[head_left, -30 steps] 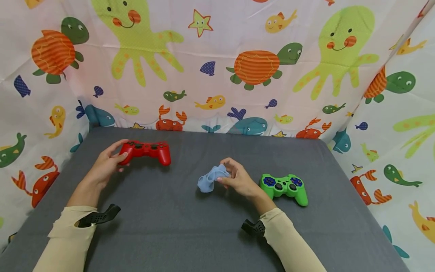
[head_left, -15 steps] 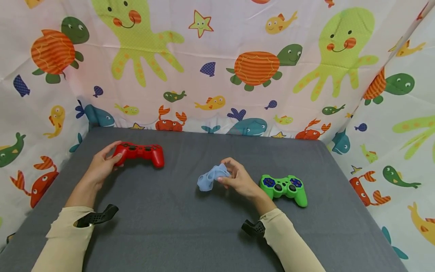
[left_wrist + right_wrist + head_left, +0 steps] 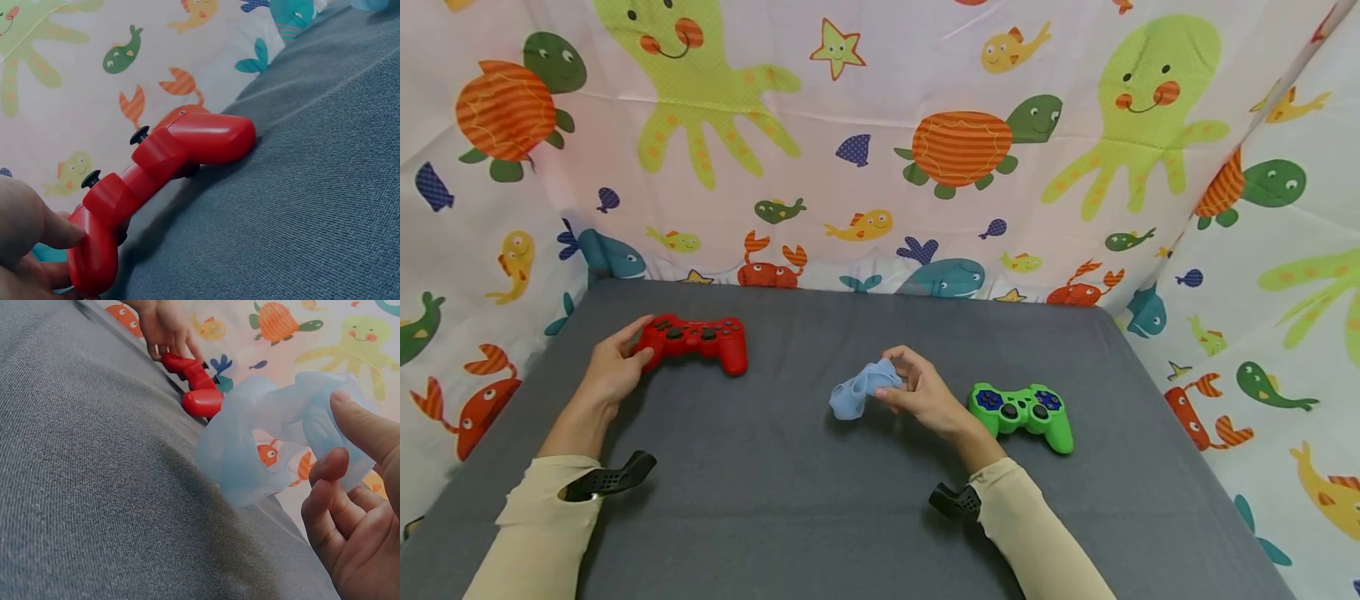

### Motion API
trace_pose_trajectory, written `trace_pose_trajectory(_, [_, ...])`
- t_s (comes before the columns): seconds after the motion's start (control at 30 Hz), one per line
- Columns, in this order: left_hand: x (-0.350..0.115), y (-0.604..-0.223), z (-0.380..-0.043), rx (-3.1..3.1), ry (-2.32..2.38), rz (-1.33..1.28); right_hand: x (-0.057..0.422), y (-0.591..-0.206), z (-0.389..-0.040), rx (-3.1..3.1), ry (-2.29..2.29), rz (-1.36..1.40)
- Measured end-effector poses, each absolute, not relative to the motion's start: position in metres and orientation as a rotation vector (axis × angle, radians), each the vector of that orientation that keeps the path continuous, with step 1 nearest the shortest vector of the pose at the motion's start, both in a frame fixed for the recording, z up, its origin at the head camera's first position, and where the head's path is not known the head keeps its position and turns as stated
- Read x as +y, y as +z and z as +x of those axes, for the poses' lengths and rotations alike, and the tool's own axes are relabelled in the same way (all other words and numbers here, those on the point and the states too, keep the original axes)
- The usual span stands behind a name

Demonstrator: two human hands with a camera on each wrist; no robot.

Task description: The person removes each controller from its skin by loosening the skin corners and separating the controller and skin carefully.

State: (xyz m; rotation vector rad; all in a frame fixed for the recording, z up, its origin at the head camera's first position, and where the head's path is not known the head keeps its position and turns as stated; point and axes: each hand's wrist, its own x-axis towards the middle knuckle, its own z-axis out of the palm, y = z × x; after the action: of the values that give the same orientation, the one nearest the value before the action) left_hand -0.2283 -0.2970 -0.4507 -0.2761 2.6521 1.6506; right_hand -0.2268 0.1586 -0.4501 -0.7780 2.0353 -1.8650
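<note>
At the table's back left, my left hand (image 3: 613,367) grips one handle of a red game controller (image 3: 694,340), thumb on top. In the left wrist view, the controller (image 3: 140,178) is tilted close over the cloth, its shadow beneath it. Mid-table, my right hand (image 3: 928,404) pinches a crumpled light blue silicone cover (image 3: 859,392) by its right end. The right wrist view shows this cover (image 3: 228,447) as soft and translucent with holes in it, hanging over its shadow, thumb and fingers (image 3: 325,519) on its end. Right of that hand lies a green controller (image 3: 1022,408) with blue button areas.
A grey cloth (image 3: 760,533) covers the table. A sea-animal curtain (image 3: 820,108) rises behind the table and along both sides. Black straps (image 3: 613,479) sit on both wrists over beige sleeves (image 3: 1037,533).
My left hand has moved left with the red controller, which has come slightly lower in the view. The right hand keeps holding the blue silicone cover nearly in place. The green controller has not moved.
</note>
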Motion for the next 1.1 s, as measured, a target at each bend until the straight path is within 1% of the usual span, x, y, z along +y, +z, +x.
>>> trace_pose_trajectory(0.33, [-0.295, -0.447, -0.23, 2.521, 1.7, -0.395, 0.158, -0.449, -0.227, 2.026, -1.867, -0.782])
trace_pose_trajectory(0.53, [-0.29, -0.443, -0.23, 2.574, 1.689, -0.429, 0.158, -0.449, -0.227, 2.029, -1.868, -0.783])
trace_pose_trajectory(0.67, [-0.279, -0.43, -0.227, 2.695, 1.745, -0.565, 0.158, -0.447, -0.226, 2.035, -1.863, -0.768])
trace_pose_trajectory(0.77, [-0.263, -0.415, -0.222, 2.787, 1.823, -0.724, 0.158, -0.447, -0.226, 2.04, -1.857, -0.763])
trace_pose_trajectory(0.83, [-0.249, -0.407, -0.218, 2.854, 1.892, -0.768, 0.158, -0.446, -0.226, 2.037, -1.856, -0.767])
trace_pose_trajectory(0.87, [-0.242, -0.404, -0.216, 2.882, 1.924, -0.76, 0.157, -0.446, -0.226, 2.034, -1.856, -0.772])
trace_pose_trajectory(0.93, [-0.227, -0.401, -0.213, 2.92, 2.0, -0.634, 0.157, -0.446, -0.225, 2.03, -1.858, -0.783])
trace_pose_trajectory(1.1, [-0.197, -0.413, -0.211, 2.73, 2.087, -0.058, 0.155, -0.443, -0.223, 2.004, -1.866, -0.833])
